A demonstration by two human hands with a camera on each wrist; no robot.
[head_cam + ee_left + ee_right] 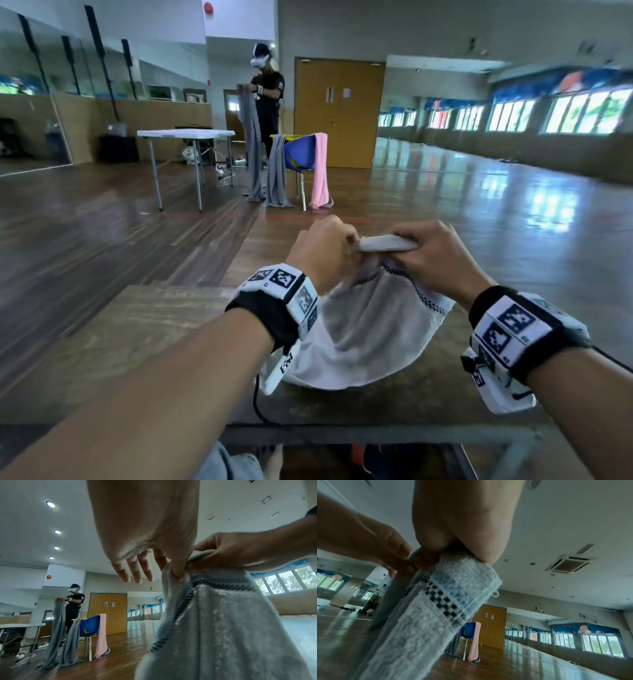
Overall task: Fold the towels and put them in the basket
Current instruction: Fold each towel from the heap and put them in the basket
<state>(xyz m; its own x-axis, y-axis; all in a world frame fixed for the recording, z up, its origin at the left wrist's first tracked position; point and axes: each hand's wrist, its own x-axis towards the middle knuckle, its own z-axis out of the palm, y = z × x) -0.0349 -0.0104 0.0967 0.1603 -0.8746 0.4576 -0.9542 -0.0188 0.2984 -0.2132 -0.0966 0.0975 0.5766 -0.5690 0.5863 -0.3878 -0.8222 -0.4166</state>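
I hold a pale grey towel (370,325) with a dark checkered border by its top edge, just above a wooden table (137,335). Its lower part sags onto the tabletop. My left hand (346,248) pinches the edge between thumb and forefinger, and its other fingers (135,573) are spread straight. My right hand (409,245) grips the same edge right beside it, almost touching the left hand. The left wrist view shows the towel (223,628) hanging from both hands. In the right wrist view the towel (436,608) drops from under my right palm (453,527). No basket is in view.
Across the wooden floor another person (269,99) holds up a long grey towel. Beside them a blue chair (301,152) is draped with a grey and a pink towel (320,171). A white folding table (186,134) stands to its left. The near table edge (342,431) runs close below my arms.
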